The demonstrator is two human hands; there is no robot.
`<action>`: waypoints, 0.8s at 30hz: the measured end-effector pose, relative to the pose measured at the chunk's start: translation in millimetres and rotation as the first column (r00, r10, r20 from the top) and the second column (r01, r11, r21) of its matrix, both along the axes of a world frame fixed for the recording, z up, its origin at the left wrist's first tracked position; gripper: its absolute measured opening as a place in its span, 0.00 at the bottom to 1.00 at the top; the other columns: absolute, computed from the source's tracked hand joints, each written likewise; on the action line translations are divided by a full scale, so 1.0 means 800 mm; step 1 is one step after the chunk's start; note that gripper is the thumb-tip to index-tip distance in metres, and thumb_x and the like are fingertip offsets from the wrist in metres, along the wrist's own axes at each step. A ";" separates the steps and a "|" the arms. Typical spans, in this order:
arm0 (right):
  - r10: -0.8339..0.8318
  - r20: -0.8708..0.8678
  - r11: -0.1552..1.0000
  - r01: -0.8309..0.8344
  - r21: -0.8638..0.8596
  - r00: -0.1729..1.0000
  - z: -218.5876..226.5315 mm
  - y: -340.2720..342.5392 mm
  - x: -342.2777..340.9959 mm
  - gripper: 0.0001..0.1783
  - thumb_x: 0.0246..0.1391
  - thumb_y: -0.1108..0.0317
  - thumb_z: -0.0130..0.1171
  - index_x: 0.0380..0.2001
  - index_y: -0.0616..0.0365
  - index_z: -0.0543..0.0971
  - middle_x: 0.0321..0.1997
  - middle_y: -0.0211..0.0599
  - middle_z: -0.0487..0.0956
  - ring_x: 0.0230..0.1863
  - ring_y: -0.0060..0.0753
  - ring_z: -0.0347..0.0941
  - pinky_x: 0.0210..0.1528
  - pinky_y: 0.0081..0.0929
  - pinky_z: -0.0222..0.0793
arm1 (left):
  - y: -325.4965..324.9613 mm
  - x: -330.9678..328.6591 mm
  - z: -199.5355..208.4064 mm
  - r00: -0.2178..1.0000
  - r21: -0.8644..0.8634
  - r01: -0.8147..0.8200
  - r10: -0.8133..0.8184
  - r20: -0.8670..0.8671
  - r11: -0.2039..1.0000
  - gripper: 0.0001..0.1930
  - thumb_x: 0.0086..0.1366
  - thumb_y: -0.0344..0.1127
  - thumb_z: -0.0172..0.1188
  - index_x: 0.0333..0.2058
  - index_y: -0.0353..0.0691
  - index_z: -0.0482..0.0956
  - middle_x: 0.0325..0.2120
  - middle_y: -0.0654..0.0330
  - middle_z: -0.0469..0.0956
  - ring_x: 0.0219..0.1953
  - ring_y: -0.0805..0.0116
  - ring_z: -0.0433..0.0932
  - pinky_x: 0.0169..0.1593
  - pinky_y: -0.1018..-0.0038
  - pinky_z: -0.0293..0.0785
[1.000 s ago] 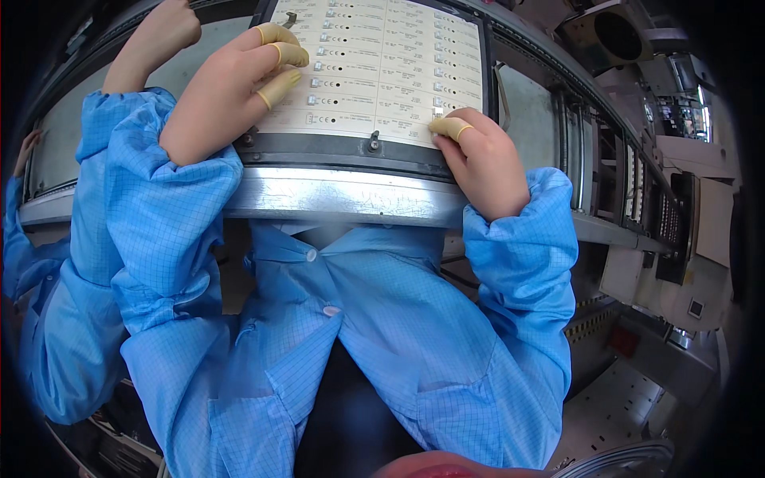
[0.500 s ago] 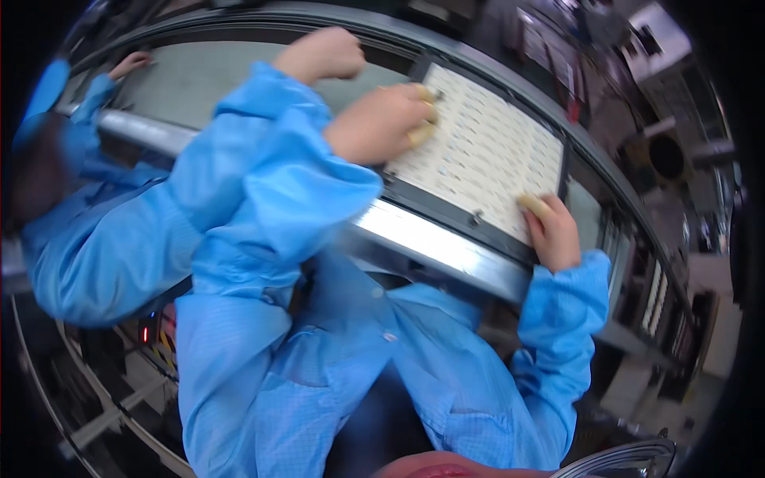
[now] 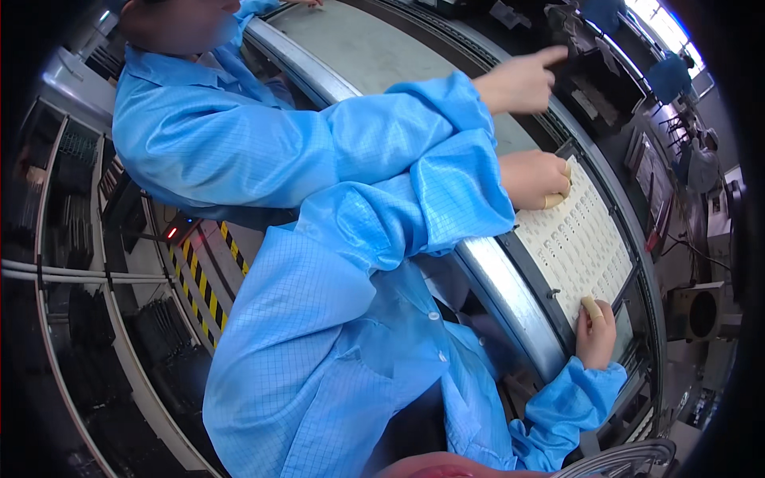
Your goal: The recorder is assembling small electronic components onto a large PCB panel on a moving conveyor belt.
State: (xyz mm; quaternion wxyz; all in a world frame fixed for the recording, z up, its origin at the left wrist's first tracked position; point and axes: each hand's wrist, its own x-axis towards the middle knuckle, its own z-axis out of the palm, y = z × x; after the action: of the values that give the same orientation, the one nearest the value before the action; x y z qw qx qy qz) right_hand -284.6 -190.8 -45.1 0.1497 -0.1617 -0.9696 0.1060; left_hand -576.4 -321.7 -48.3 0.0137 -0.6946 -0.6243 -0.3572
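A cream panel (image 3: 567, 243) with rows of small parts lies in a black frame (image 3: 542, 280) on the line beside me. My left hand (image 3: 535, 180) is closed at the panel's far left corner, its fingers curled, with yellow finger cots on the fingertips. At the panel's near end, my right hand (image 3: 596, 334) is closed on the edge, one yellow-cotted finger lying on the surface. Just beyond my left hand, a co-worker's hand (image 3: 522, 82) points with one finger toward the far right.
The co-worker's blue sleeve (image 3: 398, 123) stretches over the line, close against my left sleeve (image 3: 466, 195). A metal rail (image 3: 502, 295) edges the line on my side. Dark racks (image 3: 88, 334) and yellow-black floor stripes (image 3: 203, 283) are at left. A black bin (image 3: 598, 92) stands across the line.
My view has swung left, so the panel now appears farther right. The co-worker's near hand has gone from a curled shape to a pointing finger. Both my hands stay at the panel.
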 end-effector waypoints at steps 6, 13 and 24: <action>-0.106 0.072 0.982 0.115 -0.149 0.992 0.005 -0.004 0.001 0.06 0.48 0.77 0.56 0.33 0.63 0.74 0.30 0.41 0.74 0.31 0.36 0.72 0.32 0.25 0.68 | 0.001 -0.004 -0.005 1.000 0.048 -0.013 0.014 -0.016 0.999 0.07 0.55 0.32 0.56 0.31 0.37 0.78 0.34 0.56 0.74 0.38 0.58 0.74 0.42 0.68 0.71; -0.268 0.050 0.865 0.263 -0.427 0.962 0.001 0.005 0.010 0.08 0.52 0.74 0.56 0.37 0.60 0.75 0.25 0.30 0.74 0.26 0.17 0.69 0.28 0.17 0.65 | 0.014 -0.016 -0.007 0.996 0.075 -0.086 0.084 0.024 0.993 0.11 0.54 0.33 0.53 0.33 0.38 0.80 0.33 0.54 0.76 0.37 0.56 0.75 0.42 0.66 0.72; -0.089 0.226 0.812 0.202 -0.548 0.970 0.029 0.024 0.003 0.10 0.47 0.81 0.55 0.35 0.62 0.77 0.27 0.32 0.76 0.28 0.19 0.74 0.29 0.16 0.68 | 0.063 -0.062 0.025 0.952 -0.161 -0.254 0.276 0.131 0.954 0.15 0.55 0.33 0.59 0.42 0.35 0.76 0.34 0.49 0.78 0.35 0.58 0.77 0.42 0.68 0.73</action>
State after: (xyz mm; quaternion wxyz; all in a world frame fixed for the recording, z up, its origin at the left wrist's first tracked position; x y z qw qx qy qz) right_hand -282.4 -171.9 -21.7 0.0096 -0.2820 -0.8885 0.3618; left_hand -625.8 -271.3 -28.4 -0.0356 -0.5744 -0.7350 -0.3586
